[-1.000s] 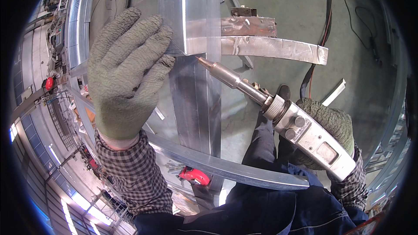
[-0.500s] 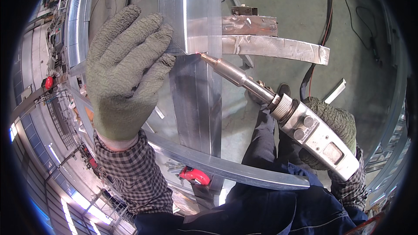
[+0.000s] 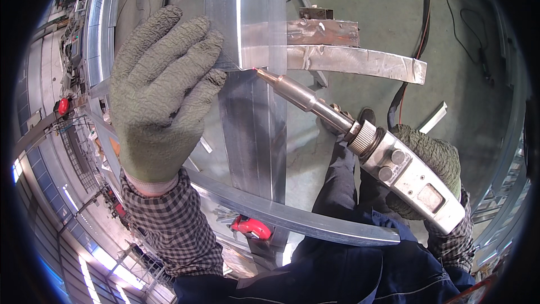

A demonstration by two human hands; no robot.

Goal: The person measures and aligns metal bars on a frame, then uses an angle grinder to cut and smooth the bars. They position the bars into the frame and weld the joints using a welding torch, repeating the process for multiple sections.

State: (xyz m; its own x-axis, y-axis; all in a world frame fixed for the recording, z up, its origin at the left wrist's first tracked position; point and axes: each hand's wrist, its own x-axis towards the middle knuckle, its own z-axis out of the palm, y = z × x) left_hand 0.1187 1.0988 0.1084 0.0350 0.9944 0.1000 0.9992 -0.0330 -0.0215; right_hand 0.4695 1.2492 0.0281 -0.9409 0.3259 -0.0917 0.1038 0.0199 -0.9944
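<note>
My left hand (image 3: pixel 163 90), in a green textured work glove, lies with fingers stretched out beside and partly over the edge of a shiny metal profile (image 3: pixel 222 17). My right hand (image 3: pixel 433 155), gloved the same way, grips a handheld laser welding gun (image 3: pixel 399 171) with a white body and a long metal nozzle. The gun's copper tip points up and left at the profile's lower corner, where a small red light spot shows. Beneath that corner a second metal profile (image 3: pixel 253 135) runs toward me. Most of my right fingers are hidden behind the gun.
A metal bar (image 3: pixel 292 222) crosses in front of my body. Near it sits a red clamp-like tool (image 3: pixel 251 228). A pale metal strip (image 3: pixel 360 63) and a brownish block (image 3: pixel 323 32) jut out to the right. A dark cable (image 3: pixel 423 28) runs over the floor.
</note>
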